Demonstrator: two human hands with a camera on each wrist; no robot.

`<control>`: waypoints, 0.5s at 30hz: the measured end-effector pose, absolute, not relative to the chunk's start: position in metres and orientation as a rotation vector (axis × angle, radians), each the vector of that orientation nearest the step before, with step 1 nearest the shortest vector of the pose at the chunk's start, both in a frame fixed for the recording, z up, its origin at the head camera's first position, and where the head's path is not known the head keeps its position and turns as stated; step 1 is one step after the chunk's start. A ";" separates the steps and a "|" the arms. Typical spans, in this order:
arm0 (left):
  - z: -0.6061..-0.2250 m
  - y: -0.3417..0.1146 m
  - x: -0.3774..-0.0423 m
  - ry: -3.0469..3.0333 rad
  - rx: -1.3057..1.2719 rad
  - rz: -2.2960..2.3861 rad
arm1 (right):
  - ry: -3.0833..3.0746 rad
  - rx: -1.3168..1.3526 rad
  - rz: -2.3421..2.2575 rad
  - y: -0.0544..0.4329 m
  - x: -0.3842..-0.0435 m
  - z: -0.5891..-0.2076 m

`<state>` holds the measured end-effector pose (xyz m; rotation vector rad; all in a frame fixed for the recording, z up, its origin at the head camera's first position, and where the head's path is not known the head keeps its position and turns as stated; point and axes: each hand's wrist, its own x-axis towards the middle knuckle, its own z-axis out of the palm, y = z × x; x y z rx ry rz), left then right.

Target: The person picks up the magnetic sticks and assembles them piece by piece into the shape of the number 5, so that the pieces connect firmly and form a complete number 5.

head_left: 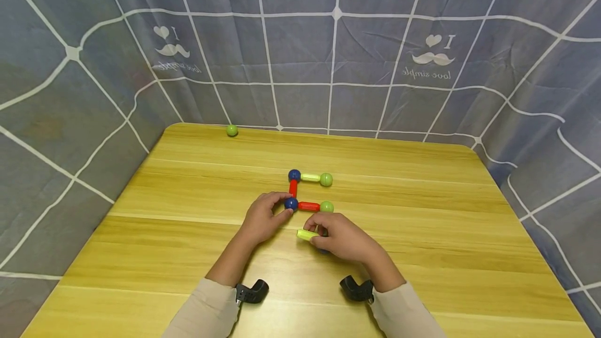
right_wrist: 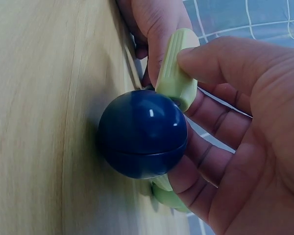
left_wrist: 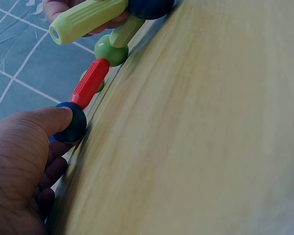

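My left hand (head_left: 260, 218) pinches a dark blue ball (head_left: 291, 204) at the corner of a ball-and-rod toy on the table. From that ball a red rod (head_left: 309, 206) runs to a green ball (head_left: 326, 206); another red rod (head_left: 293, 188) leads to a far blue ball (head_left: 294, 174). A yellow-green rod (head_left: 310, 177) joins this one to a second green ball (head_left: 326, 179). My right hand (head_left: 345, 236) pinches a loose-ended yellow-green rod (right_wrist: 176, 63), whose lower end meets a near blue ball (right_wrist: 142, 134). Another light green rod (left_wrist: 126, 32) links that ball to the nearer green one.
A lone green ball (head_left: 232, 130) lies at the back left edge of the wooden table (head_left: 422, 213). Grey cloth with white lines (head_left: 300, 51) hangs behind the table and along both sides. Black wrist cameras (head_left: 252, 291) sit at both sleeves.
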<state>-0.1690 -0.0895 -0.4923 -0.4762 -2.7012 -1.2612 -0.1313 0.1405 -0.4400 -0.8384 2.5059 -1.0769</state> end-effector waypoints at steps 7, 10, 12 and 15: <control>-0.493 -0.089 -0.169 -2.684 -0.482 -1.258 | 2.490 -0.833 -1.093 0.141 -0.131 -0.440; -0.493 -0.089 -0.169 -2.680 -0.487 -1.257 | 2.486 -0.839 -1.099 0.140 -0.131 -0.440; -0.493 -0.089 -0.169 -2.680 -0.487 -1.257 | 2.481 -0.834 -1.104 0.141 -0.131 -0.440; -0.492 -0.089 -0.169 -2.683 -0.485 -1.256 | 2.480 -0.832 -1.109 0.141 -0.131 -0.440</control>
